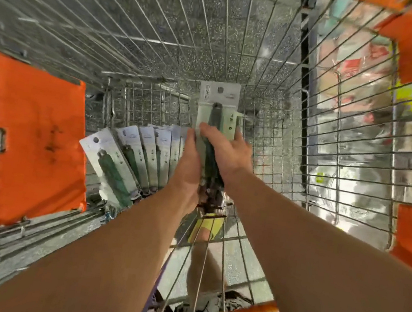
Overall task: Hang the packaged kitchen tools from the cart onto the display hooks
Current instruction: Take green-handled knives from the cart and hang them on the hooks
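Both hands, left (190, 164) and right (229, 151), are down in the cart (334, 137), squeezing a stack of packs (214, 120) between them; next, I think, lift it out toward the hooks.

Both hands reach down into the wire cart (242, 42), the left hand (188, 164) and right hand (229, 150) pressed to either side of one stack of packaged tools (216, 109) held upright near the cart's middle. Just left of the left hand, a fanned row of packages (130, 156) leans inside the cart. A flap (35, 137) lies against the cart's left wall, and shelves of goods (354, 71) stand beyond its right wall.
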`<move>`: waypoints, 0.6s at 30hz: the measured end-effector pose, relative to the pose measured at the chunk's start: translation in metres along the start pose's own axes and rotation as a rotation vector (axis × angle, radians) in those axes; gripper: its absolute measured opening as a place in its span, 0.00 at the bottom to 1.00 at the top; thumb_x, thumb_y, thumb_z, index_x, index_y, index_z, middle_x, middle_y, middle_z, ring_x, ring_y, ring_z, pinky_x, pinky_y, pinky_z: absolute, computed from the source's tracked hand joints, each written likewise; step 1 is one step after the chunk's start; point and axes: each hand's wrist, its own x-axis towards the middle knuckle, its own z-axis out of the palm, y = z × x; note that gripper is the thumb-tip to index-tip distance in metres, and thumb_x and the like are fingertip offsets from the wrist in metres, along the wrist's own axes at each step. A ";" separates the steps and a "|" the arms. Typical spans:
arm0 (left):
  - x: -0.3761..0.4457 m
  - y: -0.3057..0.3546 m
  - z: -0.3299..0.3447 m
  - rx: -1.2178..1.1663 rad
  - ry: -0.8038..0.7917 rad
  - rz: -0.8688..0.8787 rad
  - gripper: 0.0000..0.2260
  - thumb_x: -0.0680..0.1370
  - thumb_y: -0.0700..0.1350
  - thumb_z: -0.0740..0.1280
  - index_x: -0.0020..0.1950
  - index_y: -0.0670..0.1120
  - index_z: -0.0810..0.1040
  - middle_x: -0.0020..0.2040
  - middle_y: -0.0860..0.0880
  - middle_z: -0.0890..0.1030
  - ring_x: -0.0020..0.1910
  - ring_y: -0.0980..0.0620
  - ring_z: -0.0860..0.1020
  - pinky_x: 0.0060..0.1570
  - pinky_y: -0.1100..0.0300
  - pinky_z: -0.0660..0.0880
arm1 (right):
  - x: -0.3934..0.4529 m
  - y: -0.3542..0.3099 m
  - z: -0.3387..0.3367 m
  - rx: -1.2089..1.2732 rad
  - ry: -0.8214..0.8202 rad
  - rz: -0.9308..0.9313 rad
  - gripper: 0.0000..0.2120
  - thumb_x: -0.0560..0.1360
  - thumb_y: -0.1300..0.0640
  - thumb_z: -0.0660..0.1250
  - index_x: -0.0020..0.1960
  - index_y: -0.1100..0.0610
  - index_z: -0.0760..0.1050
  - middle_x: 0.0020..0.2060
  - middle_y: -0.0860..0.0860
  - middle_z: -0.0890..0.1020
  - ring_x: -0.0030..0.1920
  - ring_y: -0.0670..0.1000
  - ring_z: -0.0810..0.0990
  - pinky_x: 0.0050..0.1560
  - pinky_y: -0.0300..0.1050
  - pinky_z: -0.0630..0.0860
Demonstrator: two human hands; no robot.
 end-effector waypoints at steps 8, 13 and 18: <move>-0.052 0.042 0.019 0.137 -0.117 0.140 0.26 0.87 0.61 0.52 0.72 0.47 0.78 0.62 0.44 0.86 0.55 0.50 0.87 0.46 0.57 0.85 | -0.063 -0.055 -0.007 0.236 -0.011 -0.043 0.44 0.67 0.23 0.65 0.77 0.44 0.65 0.59 0.49 0.79 0.61 0.56 0.79 0.68 0.64 0.74; -0.081 0.075 0.032 0.251 -0.168 0.172 0.28 0.79 0.66 0.65 0.67 0.47 0.82 0.60 0.43 0.86 0.57 0.42 0.85 0.56 0.45 0.82 | -0.085 -0.085 -0.014 0.301 0.062 -0.107 0.39 0.62 0.20 0.57 0.64 0.41 0.78 0.58 0.52 0.83 0.58 0.57 0.82 0.64 0.63 0.77; -0.119 0.098 0.054 0.360 -0.287 0.243 0.32 0.72 0.57 0.66 0.68 0.36 0.75 0.52 0.37 0.80 0.48 0.39 0.79 0.48 0.42 0.77 | -0.114 -0.114 -0.038 0.343 0.138 -0.229 0.39 0.64 0.19 0.59 0.62 0.44 0.79 0.60 0.52 0.83 0.61 0.58 0.81 0.68 0.63 0.74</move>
